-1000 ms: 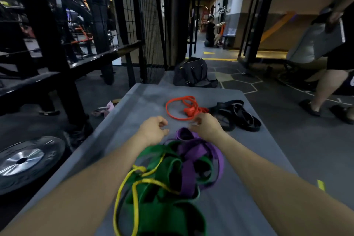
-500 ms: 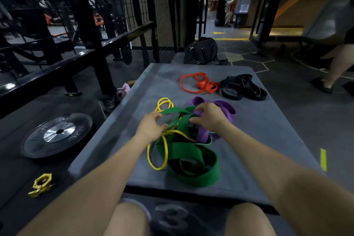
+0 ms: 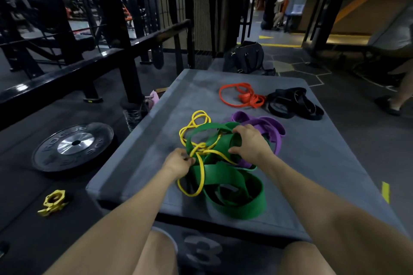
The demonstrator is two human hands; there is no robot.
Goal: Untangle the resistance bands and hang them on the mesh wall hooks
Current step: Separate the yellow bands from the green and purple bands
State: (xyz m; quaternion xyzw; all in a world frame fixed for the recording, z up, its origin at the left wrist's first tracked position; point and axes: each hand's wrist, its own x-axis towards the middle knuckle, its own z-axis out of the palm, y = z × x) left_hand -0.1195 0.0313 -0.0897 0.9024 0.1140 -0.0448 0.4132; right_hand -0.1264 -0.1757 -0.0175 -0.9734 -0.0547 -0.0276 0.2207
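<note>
Lying between left hand [image 3: 178, 164] and right hand [image 3: 250, 142], tangled bands [image 3: 223, 169]

A single wide-angle view looks forward and down from the person's head, close over the grey padded bench [image 3: 312, 163], whose near edge sits low in the picture just above the person's knees. Both forearms reach in from the bottom corners toward the middle. The lens bends straight lines near the edges. Beyond the bench's far end it faces a dark mesh wall [image 3: 201, 6] and a corridor; the far background is dim, perhaps a gym hall.
</note>
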